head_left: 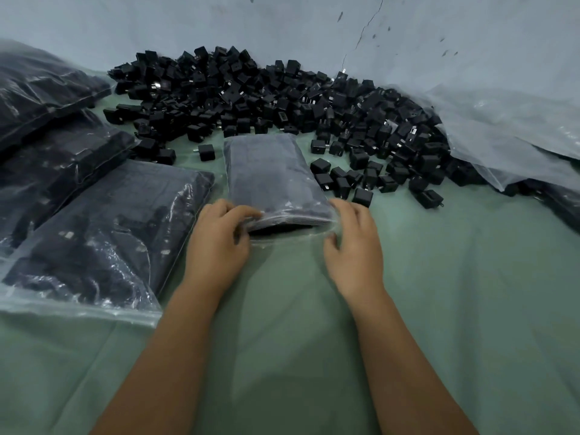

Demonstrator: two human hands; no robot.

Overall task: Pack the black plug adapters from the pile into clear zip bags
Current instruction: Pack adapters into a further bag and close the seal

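The head camera looks down along two bare forearms reaching forward over a tabletop [439, 293] covered in pale green cloth. In the centre lies a clear zip bag [276, 180] filled with black plug adapters, its long side running away from the viewer and its open mouth facing the person. The left hand [216, 240] pinches the left corner of the bag's mouth, fingers curled over the plastic edge. The right hand [353, 240] holds the right corner of the mouth in the same way, with the thumb underneath and the fingers bent on top. Beyond the bag, a broad pile of loose black plug adapters [282, 102] stretches across the far part of the tabletop, against a grey-blue wall [282, 23]. A few stray adapters sit just beside the bag on its right. To the left, several larger filled bags [103, 233] of black adapters lie side by side, the nearest one just beside the left forearm. On the far right, crumpled clear plastic sheeting [514, 127] partly covers the edge of the pile.
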